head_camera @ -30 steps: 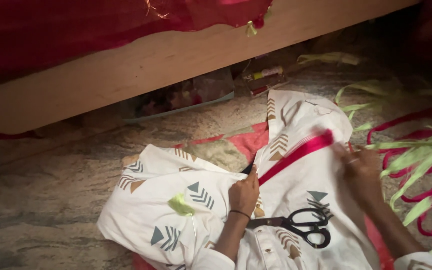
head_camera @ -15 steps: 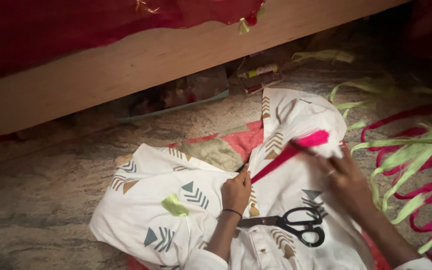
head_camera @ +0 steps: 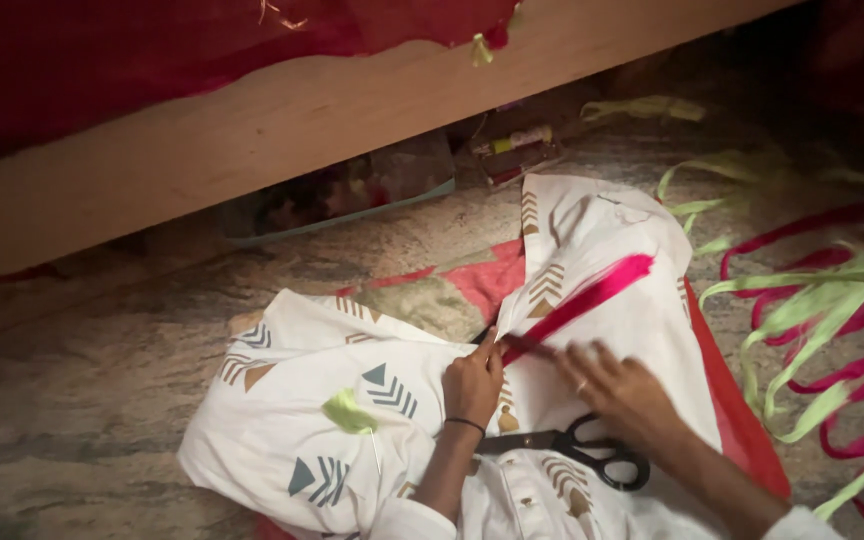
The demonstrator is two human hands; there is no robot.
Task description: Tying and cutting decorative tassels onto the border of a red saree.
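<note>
right hand (head_camera: 617,385) motion-blurred | scissors (head_camera: 592,455) partly hidden by wrist

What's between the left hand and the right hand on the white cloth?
Head view: the near end of the red strip runs between the left hand and the blurred right hand, over white patterned cloth.

Far side, under the wooden bed frame (head_camera: 282,150), there's a flat packet (head_camera: 352,190) lying in the shadow, dark with a mottled reddish and green print and a pale teal edge along its near side. Just to its right sits a smaller package (head_camera: 512,150), dark reddish-brown with a yellow and pale band across the top, too dim to make out more. No signs or screens in view.
</note>
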